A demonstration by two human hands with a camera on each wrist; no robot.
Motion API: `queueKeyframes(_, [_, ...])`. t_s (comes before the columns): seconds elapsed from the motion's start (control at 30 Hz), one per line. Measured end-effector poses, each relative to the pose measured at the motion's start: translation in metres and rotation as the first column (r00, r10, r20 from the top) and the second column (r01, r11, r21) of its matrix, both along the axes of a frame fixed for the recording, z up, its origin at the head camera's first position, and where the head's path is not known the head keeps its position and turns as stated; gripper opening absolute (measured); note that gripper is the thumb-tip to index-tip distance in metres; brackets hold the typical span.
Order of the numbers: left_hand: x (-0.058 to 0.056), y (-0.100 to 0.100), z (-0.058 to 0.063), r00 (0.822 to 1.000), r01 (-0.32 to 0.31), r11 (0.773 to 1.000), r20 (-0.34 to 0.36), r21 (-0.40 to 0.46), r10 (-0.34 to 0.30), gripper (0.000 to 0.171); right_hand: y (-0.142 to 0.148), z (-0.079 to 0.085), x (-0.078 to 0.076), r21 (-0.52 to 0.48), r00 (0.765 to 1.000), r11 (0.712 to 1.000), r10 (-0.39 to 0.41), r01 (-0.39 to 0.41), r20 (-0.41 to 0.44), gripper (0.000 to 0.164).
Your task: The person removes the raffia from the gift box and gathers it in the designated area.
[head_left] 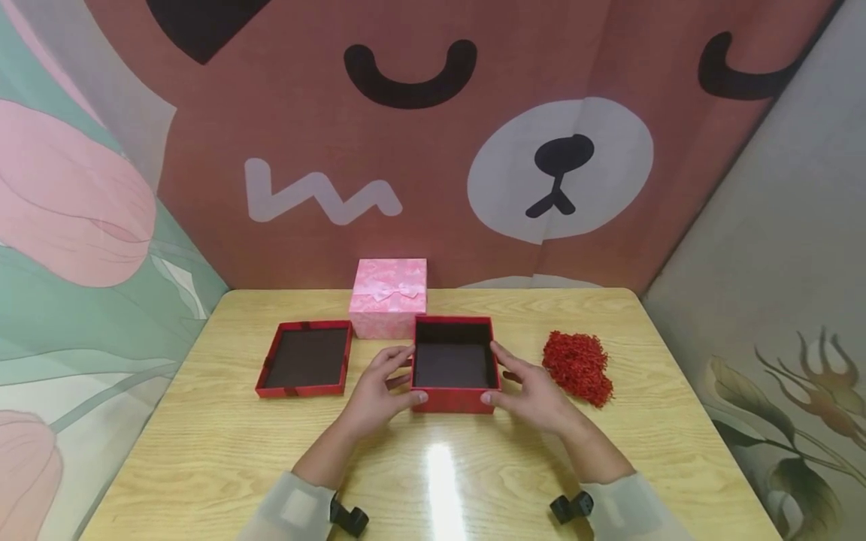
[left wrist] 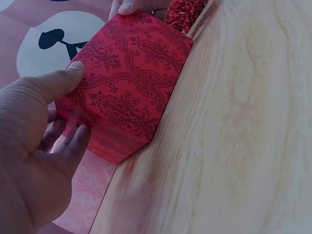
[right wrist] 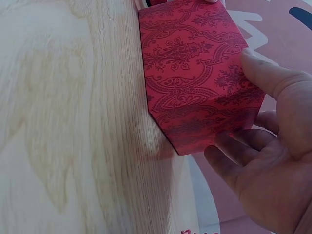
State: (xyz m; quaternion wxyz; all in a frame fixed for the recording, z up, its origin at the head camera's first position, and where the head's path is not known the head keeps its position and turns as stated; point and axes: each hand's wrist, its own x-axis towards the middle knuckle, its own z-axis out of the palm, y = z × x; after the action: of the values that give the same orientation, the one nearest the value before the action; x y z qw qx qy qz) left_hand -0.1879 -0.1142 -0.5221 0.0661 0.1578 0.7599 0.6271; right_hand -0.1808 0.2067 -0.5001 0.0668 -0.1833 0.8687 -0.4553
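Observation:
A red patterned gift box [head_left: 453, 400], its dark inside facing up, stands on the table between both hands. My left hand [head_left: 379, 394] holds its left side, thumb at the front face and fingers along the side wall. On the opposite side my right hand [head_left: 534, 387] grips it the same way. Both wrist views show the red damask-like pattern of the box [left wrist: 126, 73], with its lower edge on or very near the wood. To the left lies the red-rimmed box lid [head_left: 304, 391], dark inside up. A heap of red shredded paper [head_left: 577, 367] lies beyond the right hand.
Behind the red box, slightly left, stands a closed pink gift box [head_left: 389, 304] with a bow. The light wooden table [head_left: 223, 451] ends at a back curtain [head_left: 325, 248] printed with a bear face. Printed hangings flank both sides.

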Motion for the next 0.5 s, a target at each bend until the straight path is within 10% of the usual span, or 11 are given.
queueKeyframes(0.5, [-0.011,0.014,0.000,1.000,0.019,0.999,-0.022,-0.037,-0.020,0.081,0.014,0.001,-0.002,0.073,0.998,0.995,-0.060,0.061,-0.018,0.088])
